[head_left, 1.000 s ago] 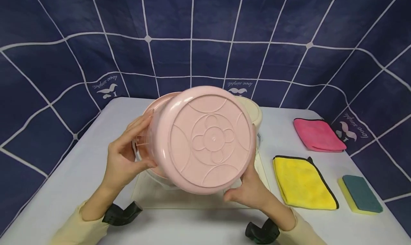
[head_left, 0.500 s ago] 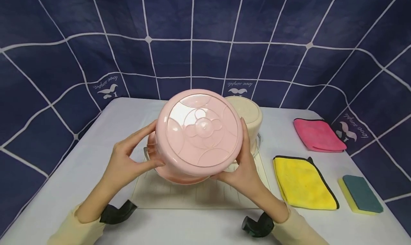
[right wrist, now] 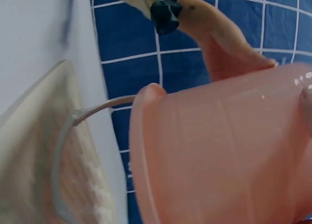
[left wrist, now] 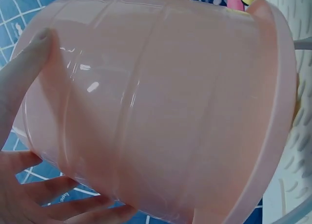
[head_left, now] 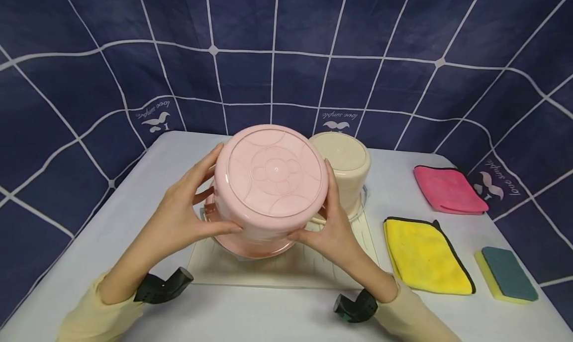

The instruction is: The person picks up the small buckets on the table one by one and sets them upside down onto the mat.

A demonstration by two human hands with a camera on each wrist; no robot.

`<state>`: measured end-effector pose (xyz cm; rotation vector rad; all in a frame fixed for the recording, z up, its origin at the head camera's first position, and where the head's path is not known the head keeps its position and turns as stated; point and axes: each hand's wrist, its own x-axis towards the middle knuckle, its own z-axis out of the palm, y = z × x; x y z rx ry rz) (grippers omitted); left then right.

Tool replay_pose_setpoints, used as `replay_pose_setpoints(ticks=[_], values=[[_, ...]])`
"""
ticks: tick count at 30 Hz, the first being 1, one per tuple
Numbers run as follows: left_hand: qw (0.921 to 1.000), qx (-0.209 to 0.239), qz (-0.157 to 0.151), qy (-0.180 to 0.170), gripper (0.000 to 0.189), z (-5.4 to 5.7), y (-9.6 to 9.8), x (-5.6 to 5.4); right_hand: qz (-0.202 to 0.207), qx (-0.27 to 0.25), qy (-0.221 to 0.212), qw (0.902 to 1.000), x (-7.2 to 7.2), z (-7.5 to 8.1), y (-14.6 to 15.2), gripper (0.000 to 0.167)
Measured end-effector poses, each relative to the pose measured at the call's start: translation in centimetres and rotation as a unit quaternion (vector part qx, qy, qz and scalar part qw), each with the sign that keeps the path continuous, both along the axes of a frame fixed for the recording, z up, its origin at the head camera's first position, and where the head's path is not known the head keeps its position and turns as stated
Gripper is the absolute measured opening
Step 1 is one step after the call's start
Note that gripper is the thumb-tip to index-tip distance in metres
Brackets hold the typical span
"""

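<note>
A pink plastic bucket (head_left: 276, 170) is held upside down and tilted, its flower-patterned base facing up toward the head camera. My left hand (head_left: 185, 217) grips its left side, thumb in front and fingers spread round the wall. On the other side my right hand (head_left: 333, 232) holds it the same way, most fingers hidden behind. The rim hangs low over a cream ridged mat (head_left: 268, 280); the head view does not show whether they touch. In the right wrist view the bucket's carrying handle (right wrist: 105, 106) dangles from the rim toward the mat.
A cream bucket (head_left: 346, 158) stands upside down at the mat's back right, close to the pink one. A pink cloth (head_left: 449, 190), a yellow cloth (head_left: 427, 255) and a green-and-yellow sponge (head_left: 508, 272) lie to the right. A blue checked curtain (head_left: 250, 78) borders the white table.
Both hands have lowered the pink bucket and tipped it so its base turns upward. It has shifted a little left, showing more of the cream bucket. The head view has turned slightly.
</note>
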<state>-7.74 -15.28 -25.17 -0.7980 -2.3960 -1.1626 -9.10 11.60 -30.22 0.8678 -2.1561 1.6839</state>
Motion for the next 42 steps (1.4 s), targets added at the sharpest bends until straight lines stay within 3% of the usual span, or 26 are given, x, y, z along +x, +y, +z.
replay_pose_setpoints(ticks=[6,13,16,19,25,28,35,42], values=[[0.9974,0.037,-0.002,-0.061,0.116,1.2,-0.2,0.1,-0.011,0.024,0.002,0.9997,0.1,2.0,-0.2,0.124],[0.9943,0.015,0.034,-0.1,0.105,4.9,-0.3,1.9,0.012,0.051,-0.074,0.9959,1.9,6.6,0.2,0.11],[0.9923,0.004,0.029,-0.12,0.097,5.5,-0.9,1.0,0.038,0.052,-0.1,0.9929,0.7,7.6,-0.1,0.11],[0.9902,0.001,0.002,-0.139,0.093,4.2,-2.1,-1.6,0.053,0.036,-0.123,0.9903,-1.5,6.4,-1.1,0.111],[0.9868,0.021,-0.061,-0.148,0.097,-1.4,-4.6,-6.7,0.038,0.012,-0.133,0.9903,-4.7,1.0,-3.4,0.112],[0.9856,0.035,-0.071,-0.149,0.099,-3.2,-5.4,-8.3,0.024,0.003,-0.126,0.9917,-5.9,-1.2,-4.4,0.112],[0.9816,0.057,-0.098,-0.153,0.106,-5.9,-6.5,-11.8,-0.006,-0.013,-0.069,0.9975,-8.8,-4.4,-6.0,0.116],[0.976,0.071,-0.104,-0.178,0.104,-8.1,-7.1,-13.9,-0.056,0.021,-0.048,0.997,-10.4,-6.4,-6.7,0.116]])
